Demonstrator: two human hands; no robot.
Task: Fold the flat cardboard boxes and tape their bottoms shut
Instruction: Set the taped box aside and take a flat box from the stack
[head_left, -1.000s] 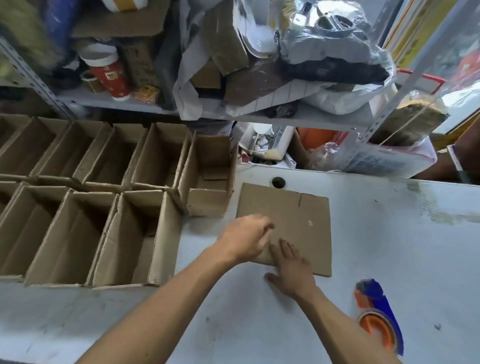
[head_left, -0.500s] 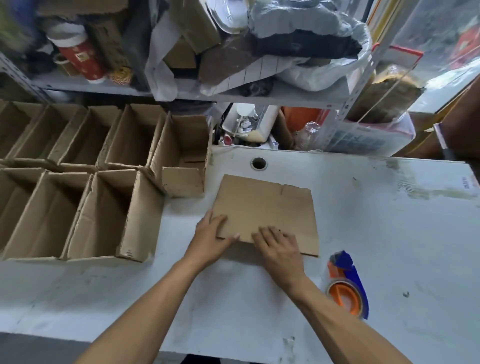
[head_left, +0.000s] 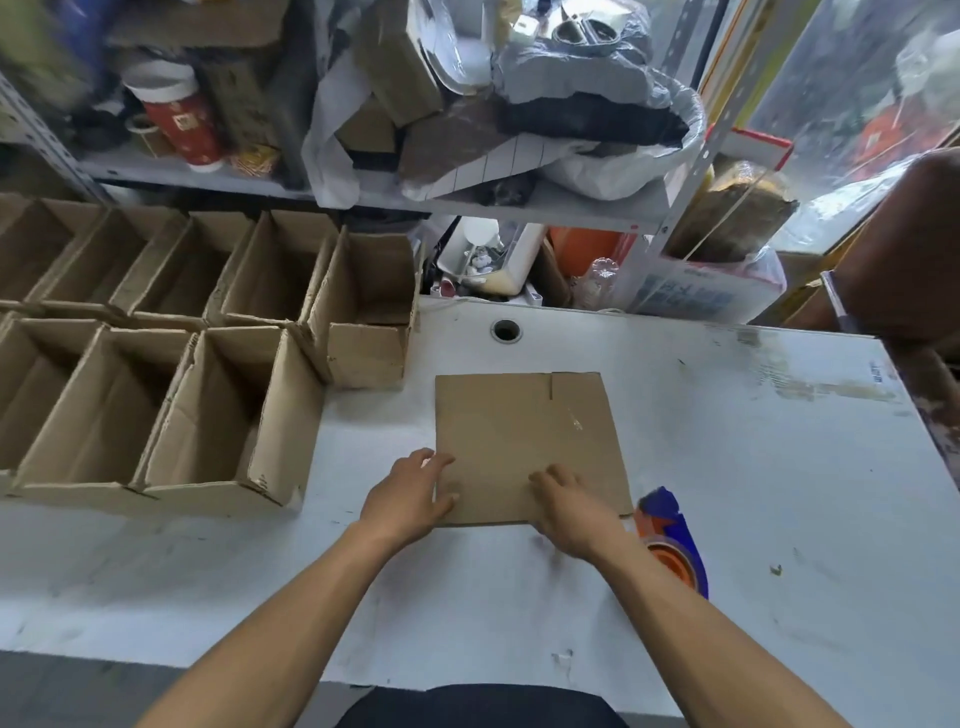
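A flat brown cardboard box (head_left: 524, 436) lies on the white table (head_left: 753, 467) in front of me. My left hand (head_left: 408, 496) holds its near left edge, thumb and fingers curled around the corner. My right hand (head_left: 574, 512) rests on its near right part with fingers bent over the near edge. A blue and orange tape dispenser (head_left: 672, 540) lies on the table just right of my right hand, partly hidden by my wrist.
Several folded open boxes (head_left: 218, 415) stand in two rows at the table's left. A cluttered metal shelf (head_left: 467, 197) rises behind the table. A round cable hole (head_left: 506, 330) sits beyond the flat box. Bare tabletop stretches to the right.
The flat box has turned squarer to me and slid nearer. My left hand moved from on top of it to its near left edge; my right hand stays at the near right.
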